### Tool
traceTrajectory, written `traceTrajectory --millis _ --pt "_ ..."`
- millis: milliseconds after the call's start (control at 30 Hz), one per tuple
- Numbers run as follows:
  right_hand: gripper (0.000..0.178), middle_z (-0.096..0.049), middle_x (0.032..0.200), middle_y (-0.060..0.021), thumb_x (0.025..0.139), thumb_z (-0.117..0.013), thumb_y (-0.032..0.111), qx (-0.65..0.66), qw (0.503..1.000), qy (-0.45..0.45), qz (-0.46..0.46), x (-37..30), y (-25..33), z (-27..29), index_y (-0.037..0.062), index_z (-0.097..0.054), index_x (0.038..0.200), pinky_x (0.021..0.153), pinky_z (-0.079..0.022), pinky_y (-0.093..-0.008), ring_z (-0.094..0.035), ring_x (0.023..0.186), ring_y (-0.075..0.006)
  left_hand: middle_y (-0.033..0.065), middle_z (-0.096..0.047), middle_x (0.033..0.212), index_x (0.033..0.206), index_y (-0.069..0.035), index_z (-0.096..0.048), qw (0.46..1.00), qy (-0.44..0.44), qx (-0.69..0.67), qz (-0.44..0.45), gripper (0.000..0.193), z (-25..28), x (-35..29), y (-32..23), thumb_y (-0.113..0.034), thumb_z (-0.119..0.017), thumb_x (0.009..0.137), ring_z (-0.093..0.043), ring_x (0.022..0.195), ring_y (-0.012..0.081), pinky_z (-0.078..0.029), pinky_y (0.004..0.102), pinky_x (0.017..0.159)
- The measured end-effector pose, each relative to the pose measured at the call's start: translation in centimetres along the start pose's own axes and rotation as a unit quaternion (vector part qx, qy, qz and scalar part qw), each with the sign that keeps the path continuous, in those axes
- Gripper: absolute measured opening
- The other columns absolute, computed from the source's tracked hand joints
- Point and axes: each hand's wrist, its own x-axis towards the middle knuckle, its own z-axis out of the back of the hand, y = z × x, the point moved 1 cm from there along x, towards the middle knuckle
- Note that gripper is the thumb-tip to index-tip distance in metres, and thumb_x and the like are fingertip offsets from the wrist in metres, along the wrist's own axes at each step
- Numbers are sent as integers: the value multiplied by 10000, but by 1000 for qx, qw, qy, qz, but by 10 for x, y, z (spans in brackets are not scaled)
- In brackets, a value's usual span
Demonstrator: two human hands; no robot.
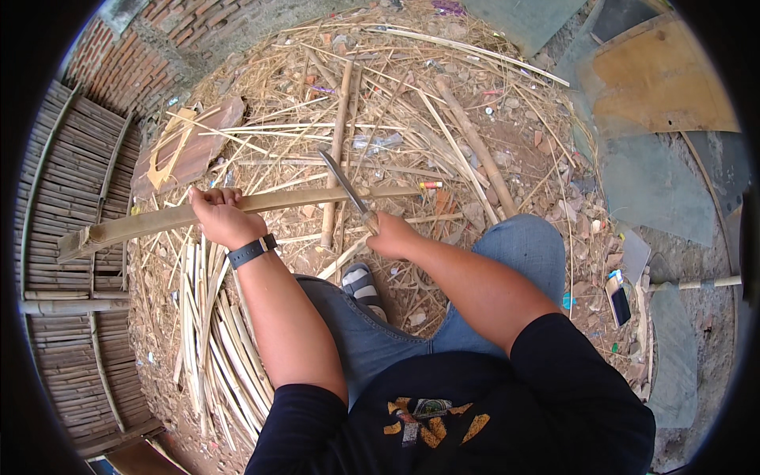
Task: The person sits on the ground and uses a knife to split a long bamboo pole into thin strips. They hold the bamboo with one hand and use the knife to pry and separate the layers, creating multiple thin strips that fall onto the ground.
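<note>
With fingers of the left hand (226,222) curled round a long bamboo strip (294,198), running left to right. Just on the far side of the right hand (391,237), crossed by the knife (346,183) clamped in those fingers, pointing far and left.

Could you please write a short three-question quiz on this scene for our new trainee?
1. What kind of tool is in the person's right hand?
2. True or false: the left hand holds a broad pale strip.
3. Where does the heap of thin strips, laid close together, lie in relation to the person's legs? A) to their left; B) to their right; C) between them.

Key: 1. A long-bladed knife. 2. True. 3. A.
</note>
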Motion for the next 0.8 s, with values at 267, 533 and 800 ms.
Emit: traceTrajectory --millis 267,533,800 --pt "551 -627 1105 -302 786 -669 267 -12 1000 -5 -8 -2 0 1 -83 -513 1182 927 -489 -439 -617 1061 -410 -13 -354 643 718 -130 -386 1000 1 4 2 350 -1 -3 -2 -289 -531 995 -341 547 113 -331 284 522" --pt "555 -637 1065 -301 780 -675 260 -1 1000 -12 4 -2 0 1 -88 -507 1179 897 -499 -440 -631 1019 -414 -8 -341 638 713 -130 -376 1000 -2 14 1 359 -3 -4 -4 -285 -511 1007 -337 540 120 -337 285 522" --pt "578 -624 1118 -308 783 -667 258 -12 1000 8 -24 -3 0 4 -95 -500 1210 943 -488 -442 -611 1084 -412 -10 -350 663 751 -123 -382 1000 0 15 6 317 -3 -5 -3 -271 -494 1009 -337 549 113 -334 288 528"
